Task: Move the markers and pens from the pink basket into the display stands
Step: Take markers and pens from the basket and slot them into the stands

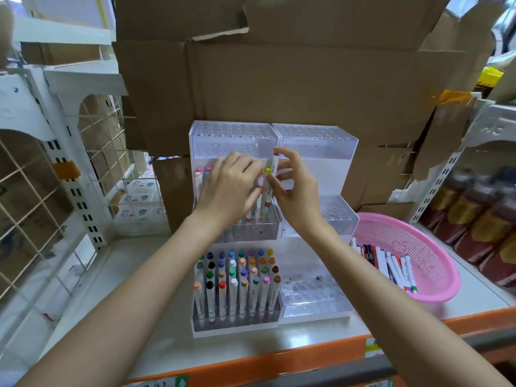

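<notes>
the left hand (pixel 229 188) hides most markers (pixel 198 174) in the left stand's (pixel 234 138) middle tier.

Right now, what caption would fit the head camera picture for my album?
Right hand holds a marker at the stand's middle tier, left hand beside it; pens wait in the basket.

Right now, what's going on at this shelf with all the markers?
A person is stocking clear display stands. The right hand holds a white marker upright at the middle tier of the left stand, where the left hand touches markers already seated. Its bottom tier looks full; the right stand looks empty. Pens lie in the pink basket.
</notes>
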{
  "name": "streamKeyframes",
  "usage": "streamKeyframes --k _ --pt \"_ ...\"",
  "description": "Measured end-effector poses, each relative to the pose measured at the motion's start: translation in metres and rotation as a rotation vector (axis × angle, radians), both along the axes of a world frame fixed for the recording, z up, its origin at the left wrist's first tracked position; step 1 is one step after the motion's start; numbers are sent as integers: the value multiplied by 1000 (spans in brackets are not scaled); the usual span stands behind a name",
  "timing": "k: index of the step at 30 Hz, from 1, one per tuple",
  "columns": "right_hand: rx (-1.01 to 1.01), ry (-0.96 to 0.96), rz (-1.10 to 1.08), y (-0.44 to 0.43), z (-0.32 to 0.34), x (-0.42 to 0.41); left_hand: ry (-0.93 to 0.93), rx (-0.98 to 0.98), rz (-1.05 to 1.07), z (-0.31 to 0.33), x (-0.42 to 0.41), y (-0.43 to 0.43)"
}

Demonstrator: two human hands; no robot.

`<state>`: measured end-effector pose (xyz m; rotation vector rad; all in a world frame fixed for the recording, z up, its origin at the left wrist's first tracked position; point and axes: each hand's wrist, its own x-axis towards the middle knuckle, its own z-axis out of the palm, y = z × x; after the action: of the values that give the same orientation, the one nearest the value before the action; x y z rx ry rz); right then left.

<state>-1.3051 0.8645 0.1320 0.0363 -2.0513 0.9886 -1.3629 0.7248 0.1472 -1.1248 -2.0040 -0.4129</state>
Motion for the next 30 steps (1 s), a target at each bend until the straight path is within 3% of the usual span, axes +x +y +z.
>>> streamKeyframes --k 18,30 --pt "168 13 -4 -2 -6 10 -36 -40 -10 -3 -5 -19" --pt "167 -102 1 6 -4 8 -72 -53 -5 -2 -2 -24"
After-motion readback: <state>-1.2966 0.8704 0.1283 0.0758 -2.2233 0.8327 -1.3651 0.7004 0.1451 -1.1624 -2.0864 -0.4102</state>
